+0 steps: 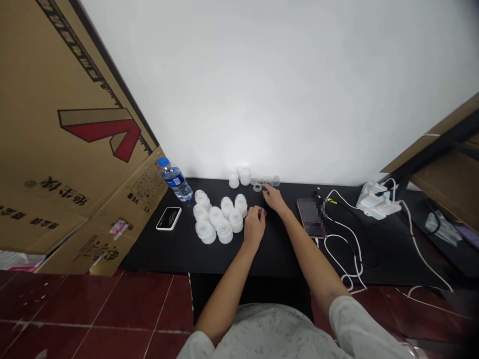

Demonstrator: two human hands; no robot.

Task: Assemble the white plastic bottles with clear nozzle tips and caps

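My left hand (255, 227) is closed above the black table, its fingertips pinching a small clear piece (264, 212). Farther back, my right hand (273, 197) reaches to the loose clear pieces by the wall. Its fingers are bent together beside a clear ring (257, 188); what they grip, if anything, is too small to make out. More clear domed pieces (276, 180) lie just behind that hand. To the left of my left hand stands a cluster of several white collars with domed tops (215, 216). Two white domed pieces (245, 176) stand apart, close to the wall.
A water bottle with a blue cap (175, 180) and a white-edged device (168, 218) are on the left, beside a large cardboard box (75, 149). On the right lie a phone (311, 218), white cables (355, 249) and a white power strip (376, 199). A white wall borders the table's back.
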